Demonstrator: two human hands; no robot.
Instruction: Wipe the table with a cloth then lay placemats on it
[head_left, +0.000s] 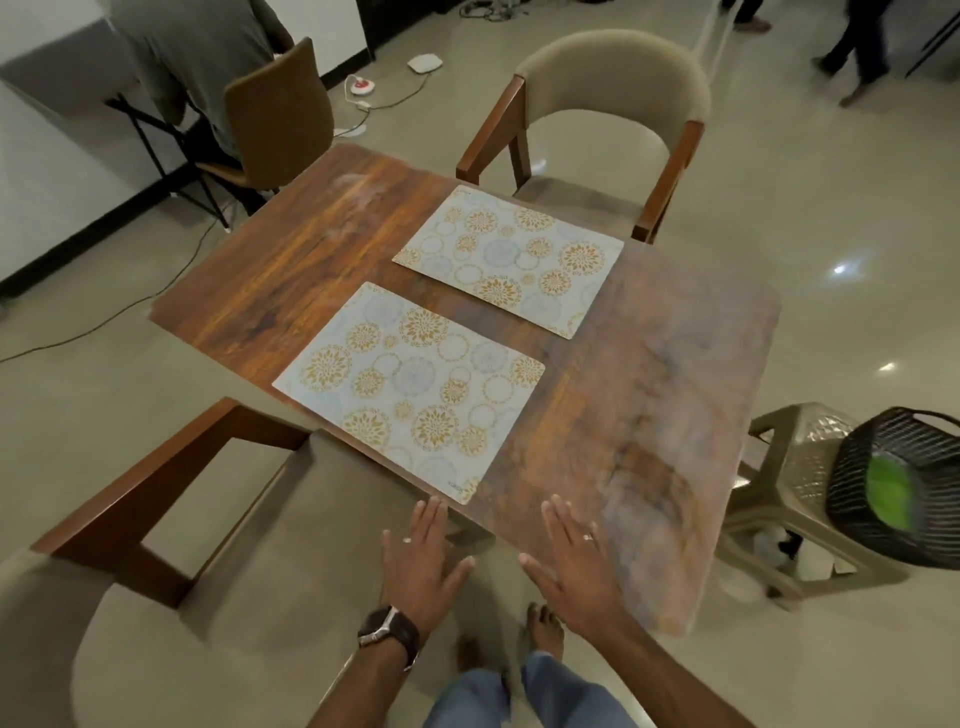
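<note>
Two pale placemats with gold and blue floral circles lie flat on the brown wooden table (649, 364). The near placemat (410, 389) reaches the table's near-left edge; the far placemat (511, 260) lies beyond it by the far chair. My left hand (423, 566), with a watch on its wrist, hovers flat and empty just short of the near placemat's corner. My right hand (571, 561) is spread flat at the table's near edge, holding nothing. A green cloth (891, 493) lies in a black basket (883, 525) on the right.
A beige cushioned chair (608, 104) stands at the far side, another (171, 571) at the near left. A plastic stool (779, 499) holds the basket. A seated person (197, 62) and brown chair (280, 114) are at the far left; cables cross the floor.
</note>
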